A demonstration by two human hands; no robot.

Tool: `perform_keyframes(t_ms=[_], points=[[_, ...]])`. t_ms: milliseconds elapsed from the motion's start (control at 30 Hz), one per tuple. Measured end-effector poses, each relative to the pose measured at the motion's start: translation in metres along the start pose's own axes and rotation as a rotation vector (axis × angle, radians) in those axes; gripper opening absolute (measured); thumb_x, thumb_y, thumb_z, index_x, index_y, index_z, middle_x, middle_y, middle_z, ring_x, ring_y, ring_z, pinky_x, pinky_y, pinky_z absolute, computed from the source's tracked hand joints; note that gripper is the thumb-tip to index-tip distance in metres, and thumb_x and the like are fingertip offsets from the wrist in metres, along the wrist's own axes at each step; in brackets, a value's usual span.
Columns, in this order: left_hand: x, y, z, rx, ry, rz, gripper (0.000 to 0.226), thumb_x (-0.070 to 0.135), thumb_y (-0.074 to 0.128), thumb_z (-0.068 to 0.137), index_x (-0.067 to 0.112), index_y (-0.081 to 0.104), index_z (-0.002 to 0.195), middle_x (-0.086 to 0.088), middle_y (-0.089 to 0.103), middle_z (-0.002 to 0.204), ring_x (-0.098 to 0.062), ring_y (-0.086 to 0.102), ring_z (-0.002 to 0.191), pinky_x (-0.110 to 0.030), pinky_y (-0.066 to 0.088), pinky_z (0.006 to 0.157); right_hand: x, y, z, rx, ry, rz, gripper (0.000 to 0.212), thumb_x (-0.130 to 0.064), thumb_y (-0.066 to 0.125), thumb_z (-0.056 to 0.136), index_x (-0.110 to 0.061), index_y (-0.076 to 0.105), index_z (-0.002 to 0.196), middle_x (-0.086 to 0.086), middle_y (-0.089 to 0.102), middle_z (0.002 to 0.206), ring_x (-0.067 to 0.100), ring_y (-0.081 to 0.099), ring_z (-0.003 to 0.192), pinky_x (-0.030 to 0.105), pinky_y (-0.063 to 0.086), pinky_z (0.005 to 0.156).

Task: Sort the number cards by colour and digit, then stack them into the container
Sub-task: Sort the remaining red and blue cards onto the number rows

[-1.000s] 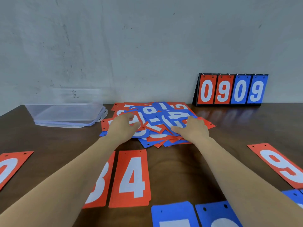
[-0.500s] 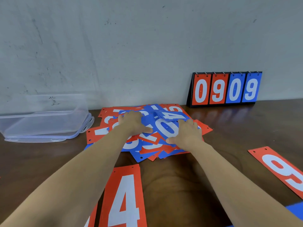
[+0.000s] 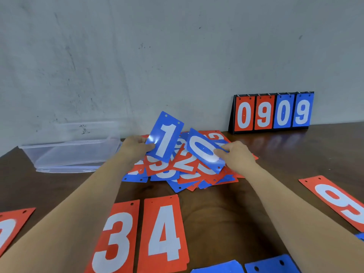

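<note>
Head view: we see the left hand (image 3: 136, 146) pinch a blue 1 card (image 3: 165, 136) by its left edge, thumb on the front, & hold it up, tilted, above the pile of cards (image 3: 185, 170). The right hand (image 3: 236, 156) pinches a blue 0 card (image 3: 204, 150) at its right edge; that card is lifted too & leans over the pile. The pile is a mix of red & blue cards in the mid of the brown desk (image 3: 226, 213), nr the wall. The clear container (image 3: 74, 152) sits on the desk just left of the pile. Closer to us lie a red 3 card (image 3: 116, 237) & a red 4 card (image 3: 163, 233), side by side, face up. A red 9 card (image 3: 338, 201) lies far right. A flip board (image 3: 272, 112) showing 0909 stands at the back right by the wall.
</note>
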State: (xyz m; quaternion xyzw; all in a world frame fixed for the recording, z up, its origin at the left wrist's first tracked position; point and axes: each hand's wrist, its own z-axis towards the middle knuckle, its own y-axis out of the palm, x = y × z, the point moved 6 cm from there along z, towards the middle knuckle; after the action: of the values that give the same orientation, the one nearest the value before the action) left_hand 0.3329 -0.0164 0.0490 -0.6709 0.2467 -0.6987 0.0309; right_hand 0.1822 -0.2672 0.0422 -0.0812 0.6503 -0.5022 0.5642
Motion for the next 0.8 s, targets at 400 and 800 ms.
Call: perform_keyframes(t_ms=[400,800], points=[[-0.001,-0.004,-0.055,0.065,-0.025,-0.15,0.024,-0.002,0.063,0.085,0.012,0.062,0.105,-0.017,0.07,0.105,-0.029,0.065,0.086,-0.053,0.056,0.084,-0.074,-0.003,-0.039,-0.128,-0.014,0.64,0.009,-0.011,0.058,0.095,-0.011,0.063,0.103,0.005,0.069,0.106,0.016,0.066,0.083,0.023,0.05,0.063],[0.007,-0.021,-0.114,-0.039,0.059,-0.317,0.024,-0.006,0.057,0.09,0.007,0.062,0.11,-0.011,0.071,0.104,-0.019,0.072,0.082,-0.027,0.059,0.068,-0.119,0.022,-0.076,-0.182,-0.068,0.693,0.016,-0.02,0.055,0.097,-0.019,0.063,0.083,-0.005,0.068,0.084,0.007,0.065,0.076,0.024,0.053,0.069]])
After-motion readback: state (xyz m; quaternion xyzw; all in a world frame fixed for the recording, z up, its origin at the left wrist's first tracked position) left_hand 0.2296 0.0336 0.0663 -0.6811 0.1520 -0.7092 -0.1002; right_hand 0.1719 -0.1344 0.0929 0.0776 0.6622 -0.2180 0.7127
